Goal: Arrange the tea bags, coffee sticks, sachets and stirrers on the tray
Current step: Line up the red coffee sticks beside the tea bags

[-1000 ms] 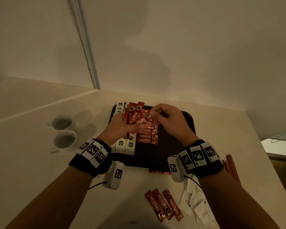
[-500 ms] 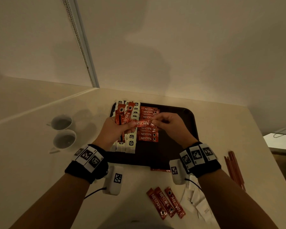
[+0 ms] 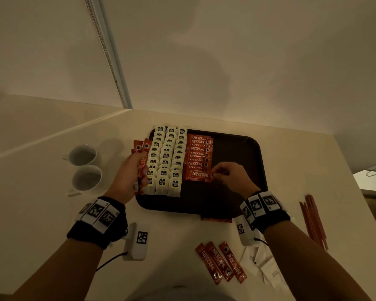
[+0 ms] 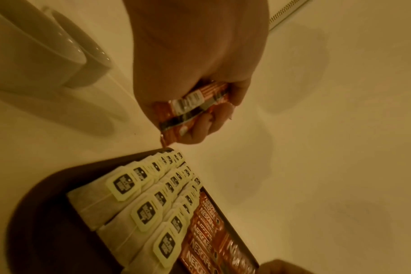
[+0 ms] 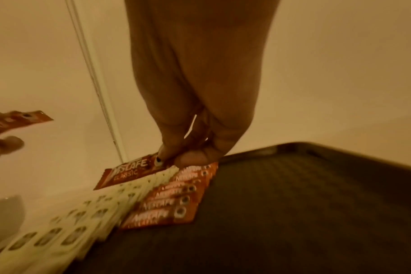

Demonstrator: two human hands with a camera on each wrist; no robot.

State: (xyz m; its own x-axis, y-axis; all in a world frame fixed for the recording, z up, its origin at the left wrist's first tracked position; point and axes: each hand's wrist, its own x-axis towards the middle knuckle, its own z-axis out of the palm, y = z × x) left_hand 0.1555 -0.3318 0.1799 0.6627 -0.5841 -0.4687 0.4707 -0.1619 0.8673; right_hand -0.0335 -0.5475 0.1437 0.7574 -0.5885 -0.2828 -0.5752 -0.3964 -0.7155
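The dark brown rectangular plastic tray (image 3: 243,148) sits on the pale countertop (image 3: 182,246), its right half bare. Three overlapped rows of pale paper tea bags with dark printed tags (image 3: 167,161) fill its left side, and just beside them runs a shingled column of red foil coffee sticks (image 3: 199,156). The left hand (image 3: 128,172) is curled round a small bundle of red coffee sticks (image 3: 142,148) held over the tray's left edge. The right hand (image 3: 230,174) pinches the cup-printed end of a single red coffee stick (image 3: 197,175) between thumb and fingertip at the near end of the column. These sticks look light, thin and slick, so a pinch at one sealed end likely steers them best. Three more red sticks (image 3: 220,262), white paper sachets (image 3: 267,266) and thin red stirrers (image 3: 313,220) wait off the tray.
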